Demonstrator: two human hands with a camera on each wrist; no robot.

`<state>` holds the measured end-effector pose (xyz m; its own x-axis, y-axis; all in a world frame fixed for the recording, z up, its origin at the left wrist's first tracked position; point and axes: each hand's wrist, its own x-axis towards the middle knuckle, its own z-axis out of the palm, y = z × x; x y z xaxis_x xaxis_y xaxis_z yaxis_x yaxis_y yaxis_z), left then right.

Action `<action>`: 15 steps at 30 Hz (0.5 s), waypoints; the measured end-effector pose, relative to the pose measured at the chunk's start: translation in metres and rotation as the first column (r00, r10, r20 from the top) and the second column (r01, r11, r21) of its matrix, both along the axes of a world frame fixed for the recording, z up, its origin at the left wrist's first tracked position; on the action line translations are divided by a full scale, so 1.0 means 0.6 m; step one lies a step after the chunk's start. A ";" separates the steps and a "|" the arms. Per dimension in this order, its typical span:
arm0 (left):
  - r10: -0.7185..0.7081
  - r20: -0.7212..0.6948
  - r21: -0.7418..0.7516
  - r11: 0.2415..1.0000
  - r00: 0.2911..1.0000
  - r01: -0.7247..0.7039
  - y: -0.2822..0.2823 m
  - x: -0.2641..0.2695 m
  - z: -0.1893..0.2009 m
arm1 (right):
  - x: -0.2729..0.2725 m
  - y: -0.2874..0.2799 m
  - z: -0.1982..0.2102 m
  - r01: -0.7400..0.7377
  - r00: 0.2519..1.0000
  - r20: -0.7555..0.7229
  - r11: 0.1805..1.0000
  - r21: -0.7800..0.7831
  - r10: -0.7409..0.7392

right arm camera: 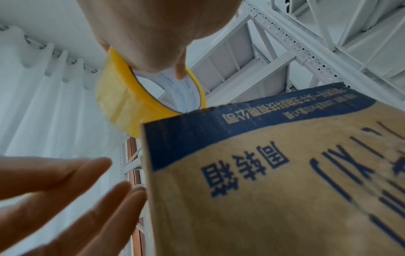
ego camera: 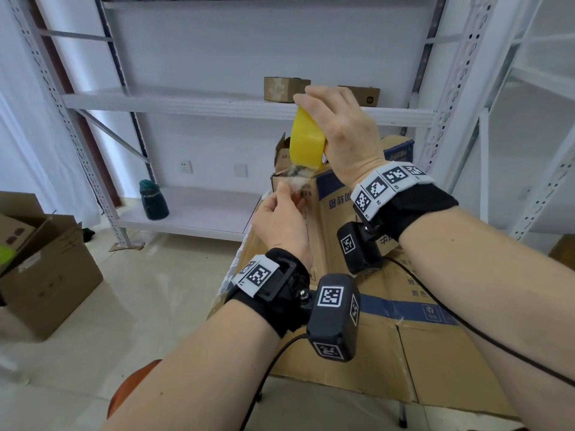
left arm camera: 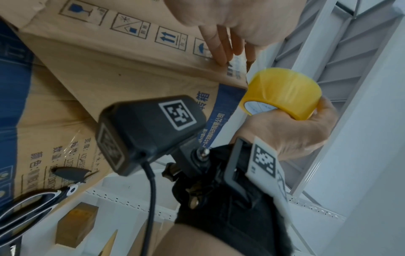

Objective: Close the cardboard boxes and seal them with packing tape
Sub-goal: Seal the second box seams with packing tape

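The right hand (ego camera: 339, 132) gripped the yellow tape roll (ego camera: 306, 140) while the left hand's (ego camera: 280, 222) straight fingers pressed the tape's free end onto the cardboard box (ego camera: 336, 194) corner; firm pressure there, with the strip taut, would likely seat it.

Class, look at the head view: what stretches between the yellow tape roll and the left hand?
A clear strip of tape runs from the tape roll down to the left hand, across the box corner.

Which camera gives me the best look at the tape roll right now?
The left wrist view: the tape roll shows whole, core included, held in the right hand. The head view shows its yellow side and the strip pulled down to the box. In the right wrist view it is partly hidden behind the box edge.
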<state>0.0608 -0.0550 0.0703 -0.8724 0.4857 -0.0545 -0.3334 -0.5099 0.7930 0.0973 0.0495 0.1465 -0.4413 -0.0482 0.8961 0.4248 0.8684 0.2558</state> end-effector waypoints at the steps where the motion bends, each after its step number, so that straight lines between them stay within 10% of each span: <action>1: 0.008 -0.011 -0.004 1.000 1.000 -0.008 0.002 -0.002 -0.002 | -0.003 0.002 -0.001 0.001 1.000 -0.001 1.000 0.011 -0.001; 15: 0.003 -0.332 -0.190 0.979 0.943 -0.070 0.027 -0.032 -0.023 | 0.018 0.016 -0.019 0.109 0.993 -0.023 0.959 -0.260 -0.119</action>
<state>0.0415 -0.0391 0.0566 -0.8749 0.4616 0.1469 -0.0215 -0.3399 0.9402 0.1079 0.0590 0.1349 -0.3958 0.2355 0.8876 0.5299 0.8480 0.0113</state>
